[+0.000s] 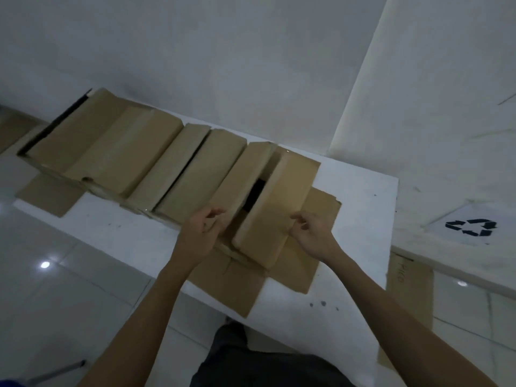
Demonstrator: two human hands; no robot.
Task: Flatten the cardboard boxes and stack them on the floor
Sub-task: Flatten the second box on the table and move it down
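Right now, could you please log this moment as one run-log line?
stage: opening nearest box on table | left hand: on left flap | right hand: at right flap | floor stack: not started

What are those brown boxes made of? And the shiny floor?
The boxes look like plain cardboard: matte tan, with creased flaps. The floor looks like glossy tile, probably ceramic: it mirrors ceiling lights and shows thin joint lines.

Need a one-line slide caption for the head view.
Both hands, left and right, at the nearest cardboard box on the white table.
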